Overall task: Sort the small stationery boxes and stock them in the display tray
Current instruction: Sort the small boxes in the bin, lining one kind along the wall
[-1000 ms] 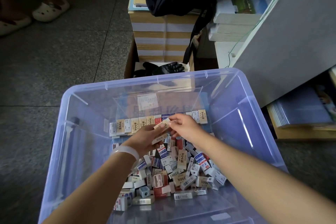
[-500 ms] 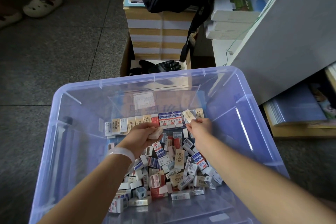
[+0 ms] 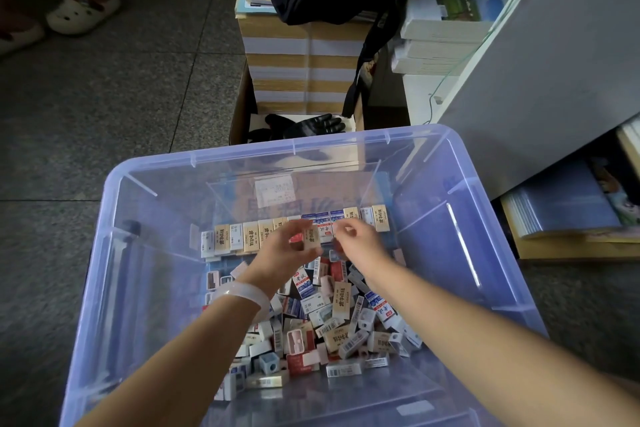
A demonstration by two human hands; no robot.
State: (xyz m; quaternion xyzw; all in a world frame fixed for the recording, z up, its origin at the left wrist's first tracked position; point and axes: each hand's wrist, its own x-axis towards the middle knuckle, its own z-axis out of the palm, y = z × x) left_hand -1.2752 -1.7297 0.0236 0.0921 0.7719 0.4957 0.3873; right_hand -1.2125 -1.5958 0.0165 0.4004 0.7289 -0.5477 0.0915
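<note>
Currently the left hand (image 3: pixel 289 253) pinches 1 small beige box (image 3: pixel 311 238) between thumb and fingertips, just in front of the upright row (image 3: pixel 294 230) in the clear display tray (image 3: pixel 375 172). Beside it, the right hand (image 3: pixel 356 241) has its fingers curled; whether they hold anything I cannot tell. Judgement: boxes look light, stiff, smooth-faced, so take hold across the 2 broad faces; loose pile (image 3: pixel 322 319) fills the tub (image 3: pixel 242 152) floor nearer the person.

row of boxes (image 3: pixel 294 232) behind loose pile (image 3: pixel 325 319) in bin (image 3: pixel 242 158); glove (image 3: pixel 311 125) seemingly beyond.
</note>
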